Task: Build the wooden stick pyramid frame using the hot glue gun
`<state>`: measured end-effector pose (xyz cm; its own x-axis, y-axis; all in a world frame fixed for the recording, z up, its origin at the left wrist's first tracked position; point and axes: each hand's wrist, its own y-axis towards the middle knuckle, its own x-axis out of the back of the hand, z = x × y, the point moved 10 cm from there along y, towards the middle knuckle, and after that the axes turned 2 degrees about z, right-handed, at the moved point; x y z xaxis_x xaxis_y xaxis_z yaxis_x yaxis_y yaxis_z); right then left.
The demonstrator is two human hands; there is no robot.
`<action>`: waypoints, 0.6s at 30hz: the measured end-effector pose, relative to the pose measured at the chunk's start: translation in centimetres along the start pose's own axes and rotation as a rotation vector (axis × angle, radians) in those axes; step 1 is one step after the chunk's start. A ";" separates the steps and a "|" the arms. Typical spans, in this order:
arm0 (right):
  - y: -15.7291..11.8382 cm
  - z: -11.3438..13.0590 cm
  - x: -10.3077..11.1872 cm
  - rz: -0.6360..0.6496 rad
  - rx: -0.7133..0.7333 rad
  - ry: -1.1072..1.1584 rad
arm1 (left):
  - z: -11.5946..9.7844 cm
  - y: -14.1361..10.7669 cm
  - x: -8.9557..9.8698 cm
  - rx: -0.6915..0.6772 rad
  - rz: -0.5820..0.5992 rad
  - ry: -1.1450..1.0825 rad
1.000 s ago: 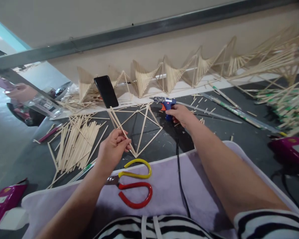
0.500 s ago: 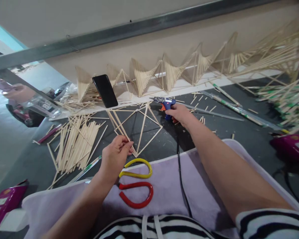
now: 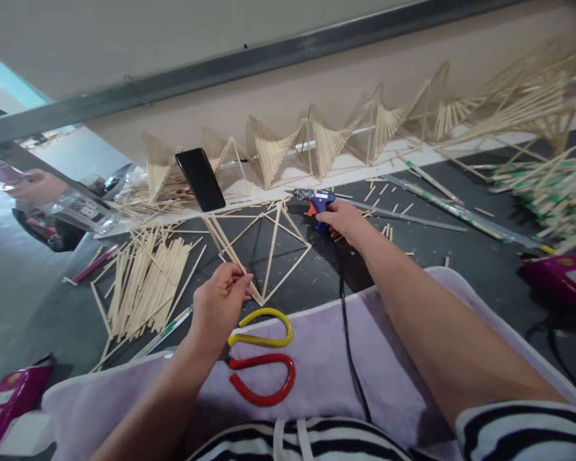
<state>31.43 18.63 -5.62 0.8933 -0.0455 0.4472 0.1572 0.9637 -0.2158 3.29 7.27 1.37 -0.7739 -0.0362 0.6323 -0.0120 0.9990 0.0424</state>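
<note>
A frame of thin wooden sticks [image 3: 271, 256] stands on the dark table [image 3: 297, 269]. At its lower left edge, the fingers of my left hand [image 3: 223, 296] pinch the sticks. Right of the frame, my right hand [image 3: 344, 221] is wrapped round the handle of a blue glue gun [image 3: 322, 201]; its nozzle points left, close to the frame's top corner. From the glue gun a black cord [image 3: 346, 333] runs down over a lilac cloth [image 3: 326, 358]. Scissors with yellow and red handles [image 3: 264, 379] lie on the cloth, below my left hand.
Loose sticks [image 3: 146, 282] lie at left, and a black phone [image 3: 201, 180] leans behind the frame. Twisted stick structures [image 3: 326, 141] line the wall. Wrapped stick bundles [image 3: 552, 186] and a magenta case [image 3: 559, 278] are at right, a bottle [image 3: 77, 205] at far left.
The view has shifted very slightly. Both hands keep their holds and nearly the same places.
</note>
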 end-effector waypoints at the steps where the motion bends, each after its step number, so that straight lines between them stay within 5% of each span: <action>1: 0.0 0.0 0.0 -0.001 -0.001 0.006 | 0.1 0.0 0.0 0.002 0.000 -0.002; 12: 0.3 1.5 0.2 -0.036 0.153 0.084 | 1.5 0.2 0.0 0.090 0.050 -0.076; 18: 0.3 0.6 -0.4 0.020 0.041 -0.160 | -0.1 0.5 2.0 0.003 0.008 -0.372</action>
<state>30.85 19.06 -5.32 0.8171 0.0131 0.5763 0.1199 0.9740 -0.1922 1.79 7.70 2.71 -0.9512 -0.0168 0.3080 -0.0061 0.9993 0.0357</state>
